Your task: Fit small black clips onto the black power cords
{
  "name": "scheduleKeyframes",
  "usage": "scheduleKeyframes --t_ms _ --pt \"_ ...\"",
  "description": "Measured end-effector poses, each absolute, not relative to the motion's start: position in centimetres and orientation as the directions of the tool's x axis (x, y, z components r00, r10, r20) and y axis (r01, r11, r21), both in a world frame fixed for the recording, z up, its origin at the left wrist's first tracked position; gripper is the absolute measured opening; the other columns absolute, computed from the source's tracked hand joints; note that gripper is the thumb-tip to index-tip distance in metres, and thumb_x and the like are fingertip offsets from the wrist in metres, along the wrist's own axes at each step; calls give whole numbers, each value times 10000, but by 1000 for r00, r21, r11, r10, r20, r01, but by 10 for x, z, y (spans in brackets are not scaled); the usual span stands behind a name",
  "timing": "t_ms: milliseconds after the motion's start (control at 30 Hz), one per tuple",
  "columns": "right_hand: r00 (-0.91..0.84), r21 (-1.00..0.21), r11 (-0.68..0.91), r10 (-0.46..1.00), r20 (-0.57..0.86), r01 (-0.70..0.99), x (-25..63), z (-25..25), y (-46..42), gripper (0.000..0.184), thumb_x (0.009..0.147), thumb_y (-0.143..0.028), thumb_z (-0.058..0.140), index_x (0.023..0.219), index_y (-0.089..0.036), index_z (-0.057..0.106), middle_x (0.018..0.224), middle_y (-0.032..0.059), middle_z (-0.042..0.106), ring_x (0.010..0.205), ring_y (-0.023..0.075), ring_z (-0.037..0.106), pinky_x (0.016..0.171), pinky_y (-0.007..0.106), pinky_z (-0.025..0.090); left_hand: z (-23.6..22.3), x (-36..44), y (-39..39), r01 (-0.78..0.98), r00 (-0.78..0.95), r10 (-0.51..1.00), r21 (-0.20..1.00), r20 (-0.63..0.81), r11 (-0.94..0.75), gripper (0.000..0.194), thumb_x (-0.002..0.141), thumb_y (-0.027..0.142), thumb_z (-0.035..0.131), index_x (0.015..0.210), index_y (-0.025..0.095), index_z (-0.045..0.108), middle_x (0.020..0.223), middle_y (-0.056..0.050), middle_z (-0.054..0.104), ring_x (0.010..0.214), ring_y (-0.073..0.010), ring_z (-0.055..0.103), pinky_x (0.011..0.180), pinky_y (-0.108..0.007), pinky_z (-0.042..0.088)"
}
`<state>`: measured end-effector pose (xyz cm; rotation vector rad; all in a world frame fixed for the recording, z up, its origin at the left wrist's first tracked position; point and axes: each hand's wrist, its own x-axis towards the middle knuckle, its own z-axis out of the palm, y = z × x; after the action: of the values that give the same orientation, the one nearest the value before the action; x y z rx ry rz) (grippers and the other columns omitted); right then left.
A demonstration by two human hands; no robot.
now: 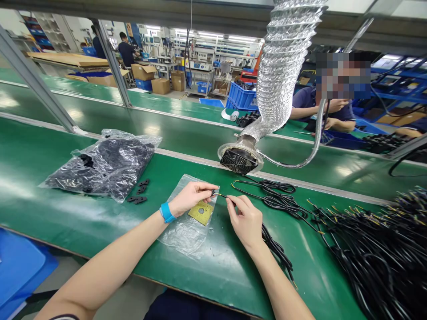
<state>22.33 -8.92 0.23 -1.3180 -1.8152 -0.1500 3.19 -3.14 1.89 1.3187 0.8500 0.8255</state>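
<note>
My left hand (190,195), with a blue wristband, pinches a small black part (212,192) at its fingertips. My right hand (245,218) is closed on a thin black wire (223,196) whose end meets that part. The wire runs on under my right hand as a black cable (276,249) lying on the green bench (100,213). Beneath my hands lies a clear plastic bag (183,231) with a yellow sponge pad (201,212) on it.
A bag of black parts (106,164) and three loose ones (138,192) lie to the left. A fume extractor fan (238,159) on a silver hose hangs just behind. A heap of black cables (376,249) fills the right. A person (333,106) sits opposite.
</note>
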Motion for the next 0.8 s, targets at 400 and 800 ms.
scheduleKeyframes --t_ms 400,800 --pt "-52 -369 413 722 690 832 222 3 -91 255 971 -288 507 880 -185 721 714 13 658 496 72 516 492 204 365 19 33 -33 -13 448 892 997 -63 77 339 818 265 668 1122 123 718 907 -90 734 711 -127 617 740 -275 525" --pt "-129 -375 456 756 641 807 225 4 -92 278 980 -285 466 887 -191 711 670 3 603 520 84 523 526 205 381 12 38 -38 100 377 915 976 144 -195 384 833 264 628 1195 141 662 993 -86 703 904 -182 644 863 -316 510"
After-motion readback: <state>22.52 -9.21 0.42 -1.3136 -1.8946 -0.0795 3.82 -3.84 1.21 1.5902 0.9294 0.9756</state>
